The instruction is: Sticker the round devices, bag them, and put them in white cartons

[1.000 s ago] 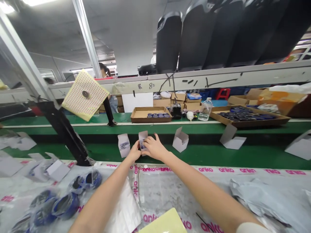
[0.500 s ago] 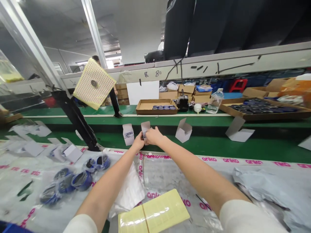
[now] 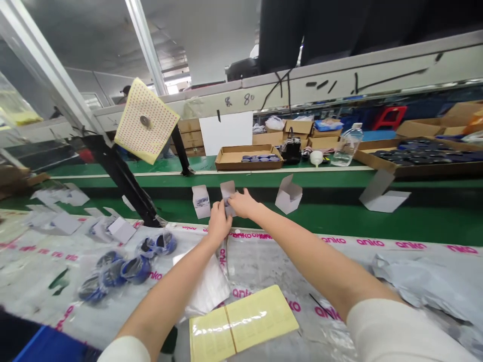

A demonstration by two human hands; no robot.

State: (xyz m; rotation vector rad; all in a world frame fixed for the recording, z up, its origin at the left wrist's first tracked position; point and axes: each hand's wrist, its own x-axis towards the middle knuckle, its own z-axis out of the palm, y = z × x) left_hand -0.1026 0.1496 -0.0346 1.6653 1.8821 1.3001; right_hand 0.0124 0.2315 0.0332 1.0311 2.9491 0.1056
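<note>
Both my arms reach forward to a small white open box (image 3: 228, 192) standing on the green conveyor belt (image 3: 339, 221). My left hand (image 3: 219, 224) grips the box's left side from below. My right hand (image 3: 242, 203) has its fingers curled over the box's opening, where a dark blue item shows. A second small white box (image 3: 200, 201) with a blue item inside stands just to the left. Another open white box (image 3: 288, 194) stands to the right.
Blue round items in clear bags (image 3: 124, 261) lie at the left on plastic sheeting printed "anko". Yellow sheets (image 3: 241, 324) lie near me. Flat white box blanks (image 3: 60, 221) sit far left. Cardboard trays (image 3: 247, 157) and a bottle (image 3: 345, 147) line the far side.
The view has tilted down and the belt scene has shifted slightly right. My hands stay on the same small box, my left hand lower on it than before.
</note>
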